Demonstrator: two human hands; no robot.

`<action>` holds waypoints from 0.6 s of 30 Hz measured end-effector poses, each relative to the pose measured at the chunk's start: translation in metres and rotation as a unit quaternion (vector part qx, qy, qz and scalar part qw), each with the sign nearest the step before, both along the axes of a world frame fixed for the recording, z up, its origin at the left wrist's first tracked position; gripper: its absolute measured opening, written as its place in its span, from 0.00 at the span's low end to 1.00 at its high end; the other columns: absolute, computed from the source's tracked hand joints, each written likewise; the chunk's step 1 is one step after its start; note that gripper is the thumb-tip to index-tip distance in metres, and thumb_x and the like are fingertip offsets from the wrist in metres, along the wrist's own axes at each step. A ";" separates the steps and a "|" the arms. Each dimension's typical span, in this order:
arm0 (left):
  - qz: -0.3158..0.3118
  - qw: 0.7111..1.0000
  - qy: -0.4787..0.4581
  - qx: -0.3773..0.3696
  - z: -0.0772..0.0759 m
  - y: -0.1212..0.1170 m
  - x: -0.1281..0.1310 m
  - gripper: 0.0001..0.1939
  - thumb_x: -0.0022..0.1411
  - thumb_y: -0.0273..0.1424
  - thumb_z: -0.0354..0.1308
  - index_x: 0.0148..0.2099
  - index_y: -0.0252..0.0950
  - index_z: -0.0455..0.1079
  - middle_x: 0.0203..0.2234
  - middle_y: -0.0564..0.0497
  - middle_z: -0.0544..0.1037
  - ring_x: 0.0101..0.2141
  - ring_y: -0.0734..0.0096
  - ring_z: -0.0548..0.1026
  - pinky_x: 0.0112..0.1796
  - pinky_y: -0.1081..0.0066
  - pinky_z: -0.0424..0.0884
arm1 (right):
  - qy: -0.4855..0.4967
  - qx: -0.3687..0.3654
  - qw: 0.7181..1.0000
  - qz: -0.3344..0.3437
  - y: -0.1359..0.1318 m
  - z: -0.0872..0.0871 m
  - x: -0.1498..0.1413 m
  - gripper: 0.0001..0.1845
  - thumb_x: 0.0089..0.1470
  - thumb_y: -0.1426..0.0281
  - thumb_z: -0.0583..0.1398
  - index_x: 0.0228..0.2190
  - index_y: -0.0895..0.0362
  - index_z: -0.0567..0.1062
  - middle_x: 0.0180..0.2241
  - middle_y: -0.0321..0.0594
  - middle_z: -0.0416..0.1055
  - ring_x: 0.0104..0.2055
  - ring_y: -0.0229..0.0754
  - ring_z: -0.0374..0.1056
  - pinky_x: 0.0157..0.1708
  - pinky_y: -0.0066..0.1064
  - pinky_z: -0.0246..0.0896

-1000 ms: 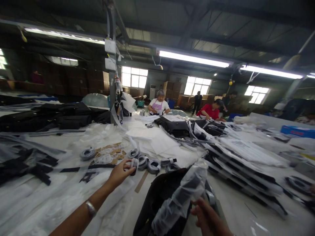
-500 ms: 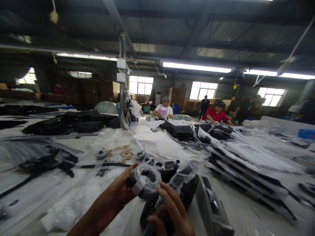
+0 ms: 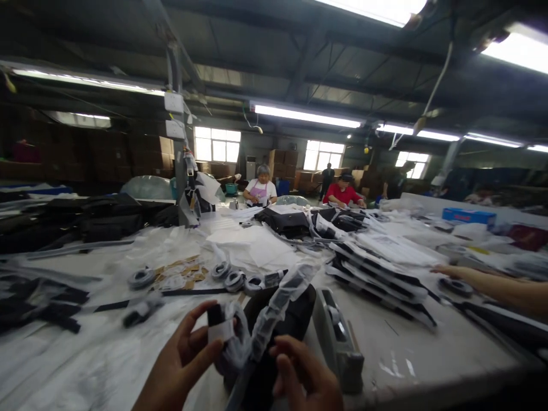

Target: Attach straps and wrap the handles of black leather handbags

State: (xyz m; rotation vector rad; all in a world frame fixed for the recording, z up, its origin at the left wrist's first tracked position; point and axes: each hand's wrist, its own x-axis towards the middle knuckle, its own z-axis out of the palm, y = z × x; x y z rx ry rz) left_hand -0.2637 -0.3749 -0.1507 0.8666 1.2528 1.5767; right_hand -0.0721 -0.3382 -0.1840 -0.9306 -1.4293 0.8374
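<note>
My left hand (image 3: pixel 184 359) is closed on a coiled strap (image 3: pixel 240 342) wrapped in clear plastic, pinching it at a white band beside its black end. My right hand (image 3: pixel 306 374) is just right of the coil, its fingers bent but apart, with nothing visible between them. Between the hands, a plastic-sleeved strap length (image 3: pixel 280 308) slants up to the right; whether it joins the coil is unclear. Behind it lies a black bag (image 3: pixel 299 319). A grey tape dispenser (image 3: pixel 342 342) stands right of the bag.
Several wrapped coils (image 3: pixel 234 280) lie beyond my hands, near brown paper tags (image 3: pixel 188 271). Layered black-and-white panels (image 3: pixel 381 285) are stacked at right. Another person's arm (image 3: pixel 492 282) reaches in from the right edge. Two people sit across the table, near a post (image 3: pixel 182 171).
The view has swung right. The coil has turned more edge-on in my left hand, and my right fingers have come off it. A black-and-clear wrapped piece now shows on the table at left.
</note>
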 end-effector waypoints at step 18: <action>-0.226 0.963 0.149 0.018 0.041 0.107 0.015 0.44 0.49 0.40 0.71 0.64 0.30 0.60 0.43 0.39 0.82 0.47 0.50 0.77 0.51 0.56 0.68 | 0.119 -0.092 0.959 0.240 0.105 0.097 0.001 0.09 0.49 0.64 0.65 0.29 0.58 0.76 0.26 0.34 0.72 0.28 0.35 0.66 0.27 0.24 0.60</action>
